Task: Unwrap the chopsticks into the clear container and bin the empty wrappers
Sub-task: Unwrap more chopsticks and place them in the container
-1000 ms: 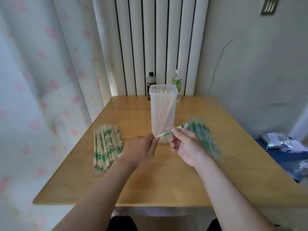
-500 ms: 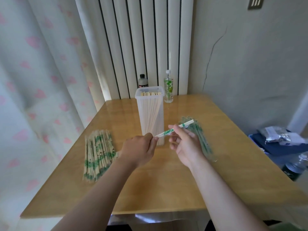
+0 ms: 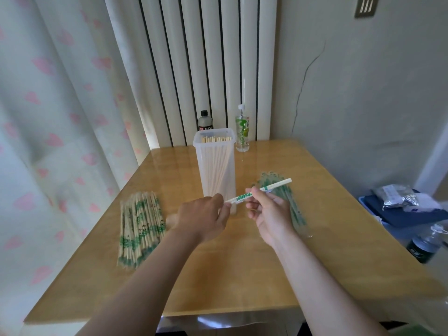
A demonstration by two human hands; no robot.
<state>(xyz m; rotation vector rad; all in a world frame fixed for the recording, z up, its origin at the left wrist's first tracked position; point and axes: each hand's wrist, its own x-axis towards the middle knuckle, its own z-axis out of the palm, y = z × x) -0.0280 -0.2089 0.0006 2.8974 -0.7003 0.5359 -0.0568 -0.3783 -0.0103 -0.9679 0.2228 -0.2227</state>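
Note:
Above the table's middle, both hands hold one wrapped pair of chopsticks [image 3: 257, 191]. My left hand [image 3: 204, 220] pinches its near end. My right hand [image 3: 268, 213] pinches the green-printed wrapper at the middle, and bare wood sticks out of the far end. Just behind stands the tall clear container [image 3: 215, 170], upright and holding several unwrapped chopsticks. A pile of wrapped chopsticks [image 3: 139, 225] lies at the table's left. Empty clear wrappers [image 3: 294, 209] with green print lie to the right, partly hidden by my right hand.
A dark bottle [image 3: 205, 121] and a clear bottle with a green label [image 3: 242, 130] stand at the table's [image 3: 242, 270] back edge by the radiator. Right of the table, on the floor, are a blue box [image 3: 400, 214] with silver bags and another bottle [image 3: 423, 244].
More bare chopstick wood now sticks out past the wrapper's far end. Both hands keep their hold. The camera has tilted and the view has shifted.

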